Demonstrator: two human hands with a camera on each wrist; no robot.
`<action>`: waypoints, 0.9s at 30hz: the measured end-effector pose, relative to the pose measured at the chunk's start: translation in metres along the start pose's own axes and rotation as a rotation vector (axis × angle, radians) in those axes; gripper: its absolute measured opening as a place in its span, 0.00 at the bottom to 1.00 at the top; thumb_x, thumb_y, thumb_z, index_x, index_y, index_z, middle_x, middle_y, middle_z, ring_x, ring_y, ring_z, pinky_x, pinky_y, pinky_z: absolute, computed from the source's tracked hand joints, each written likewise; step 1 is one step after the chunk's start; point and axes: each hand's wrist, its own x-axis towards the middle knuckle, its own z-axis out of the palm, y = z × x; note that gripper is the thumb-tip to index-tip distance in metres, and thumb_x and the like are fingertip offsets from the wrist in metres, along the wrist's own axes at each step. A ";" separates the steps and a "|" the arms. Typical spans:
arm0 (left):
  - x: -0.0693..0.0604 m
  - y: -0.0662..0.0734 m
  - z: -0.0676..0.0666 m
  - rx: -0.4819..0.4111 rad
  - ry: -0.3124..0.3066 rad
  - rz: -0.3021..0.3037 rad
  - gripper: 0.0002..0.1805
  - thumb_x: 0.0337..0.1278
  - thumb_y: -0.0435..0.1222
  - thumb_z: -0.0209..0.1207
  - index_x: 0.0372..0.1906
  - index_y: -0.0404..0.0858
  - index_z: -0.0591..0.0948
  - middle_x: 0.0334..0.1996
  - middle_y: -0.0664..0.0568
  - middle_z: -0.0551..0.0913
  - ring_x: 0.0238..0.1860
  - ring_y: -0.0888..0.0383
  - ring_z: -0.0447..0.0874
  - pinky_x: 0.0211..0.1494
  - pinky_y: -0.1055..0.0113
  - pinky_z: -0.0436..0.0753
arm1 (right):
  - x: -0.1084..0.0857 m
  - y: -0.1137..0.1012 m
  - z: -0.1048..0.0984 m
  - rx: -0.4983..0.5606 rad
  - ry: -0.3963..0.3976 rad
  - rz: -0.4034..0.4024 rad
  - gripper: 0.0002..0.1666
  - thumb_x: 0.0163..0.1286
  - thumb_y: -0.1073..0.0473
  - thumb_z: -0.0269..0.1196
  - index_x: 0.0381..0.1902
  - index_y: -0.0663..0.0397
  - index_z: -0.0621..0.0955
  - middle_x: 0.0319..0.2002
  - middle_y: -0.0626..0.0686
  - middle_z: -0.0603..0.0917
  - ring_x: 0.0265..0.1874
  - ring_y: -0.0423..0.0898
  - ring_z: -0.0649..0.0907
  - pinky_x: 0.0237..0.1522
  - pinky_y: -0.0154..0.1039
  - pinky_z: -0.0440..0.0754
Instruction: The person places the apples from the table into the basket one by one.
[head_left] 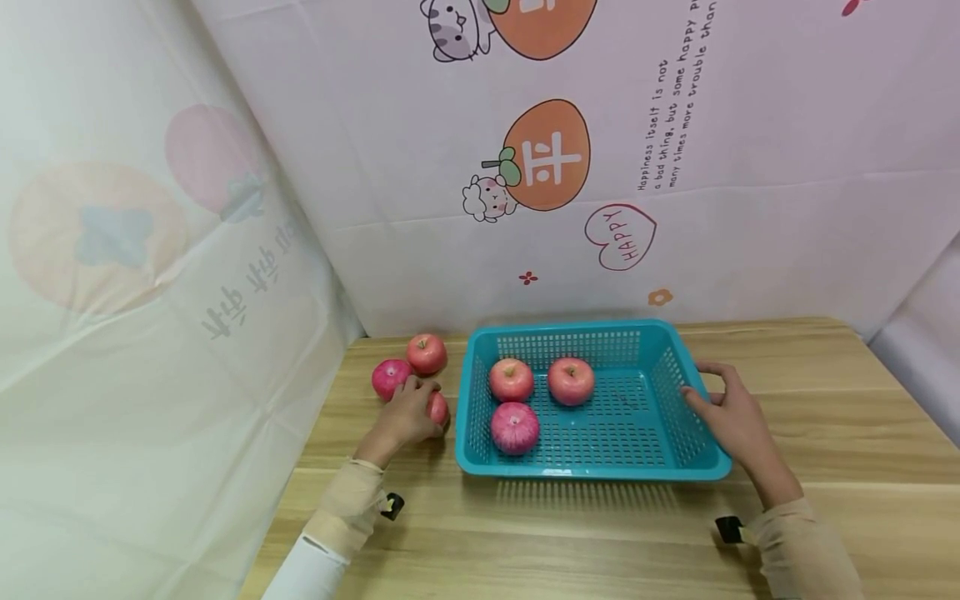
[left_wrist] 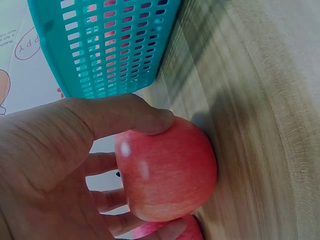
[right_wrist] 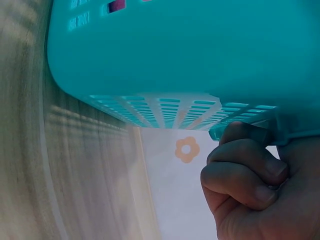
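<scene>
My left hand grips a red apple on the table, left of the basket, thumb on one side and fingers on the other. Close behind that hand are another red apple and a magenta, streaked round fruit. A turquoise plastic basket holds two red apples, one at its left and one near its middle. A second magenta fruit lies in the basket's front left. At the basket's right rim, my right hand holds on with thumb inside and curled fingers outside.
The wooden table carries everything. A white printed cloth hangs directly behind the basket, and a pale sheet borders the table on the left. Black wrist-mounted pieces show beside both sleeves.
</scene>
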 end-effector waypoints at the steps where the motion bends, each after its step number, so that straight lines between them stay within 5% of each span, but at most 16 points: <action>1: 0.000 0.000 0.000 0.002 0.001 0.003 0.42 0.49 0.39 0.80 0.71 0.39 0.76 0.67 0.37 0.73 0.66 0.38 0.72 0.65 0.37 0.82 | 0.000 0.000 0.000 0.000 -0.002 0.002 0.46 0.84 0.42 0.55 0.82 0.67 0.54 0.58 0.85 0.79 0.42 0.62 0.92 0.30 0.47 0.91; 17: -0.002 -0.003 0.001 -0.051 0.034 0.038 0.42 0.48 0.38 0.79 0.72 0.36 0.76 0.67 0.36 0.73 0.65 0.37 0.72 0.65 0.37 0.81 | 0.000 0.002 -0.001 -0.018 0.001 -0.005 0.45 0.84 0.42 0.55 0.82 0.67 0.56 0.56 0.82 0.82 0.40 0.59 0.92 0.30 0.45 0.90; 27: -0.003 -0.003 -0.008 -0.066 0.035 0.004 0.44 0.50 0.40 0.78 0.74 0.38 0.75 0.71 0.36 0.71 0.67 0.37 0.73 0.64 0.35 0.82 | 0.001 0.001 -0.001 -0.020 0.002 -0.011 0.45 0.84 0.42 0.55 0.81 0.68 0.56 0.54 0.81 0.83 0.38 0.58 0.92 0.30 0.44 0.90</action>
